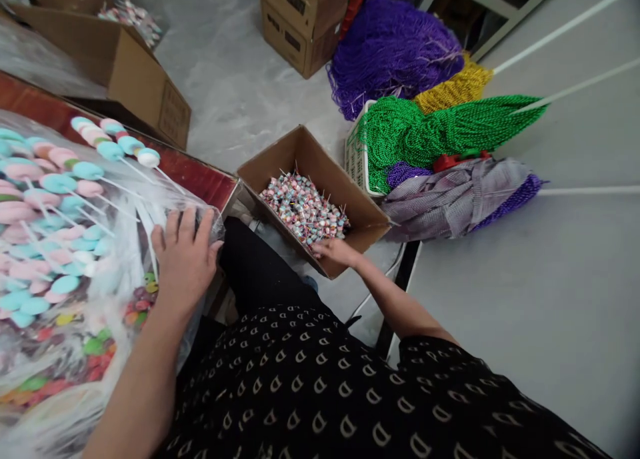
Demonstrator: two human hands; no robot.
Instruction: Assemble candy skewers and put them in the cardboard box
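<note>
My left hand (184,256) lies flat with fingers apart on clear plastic sheeting (127,229) near the table's corner. Beside it are pink, blue and white bead-like pieces on white sticks (60,182), like candy skewers. My right hand (334,250) reaches over the near side of an open cardboard box (357,212). Its fingers stretch to the edge of a heap of small pink, white and blue pieces on sticks (305,206). Nothing shows clearly in that hand; its fingertips are partly lost against the heap.
Bagged colourful pieces (95,352) cover the table's near part. A white basket (356,156) with green bead strands (410,132) stands beyond the box, next to purple strands (390,46). Other cartons (287,36) stand on the grey floor. A large open carton (135,92) adjoins the table.
</note>
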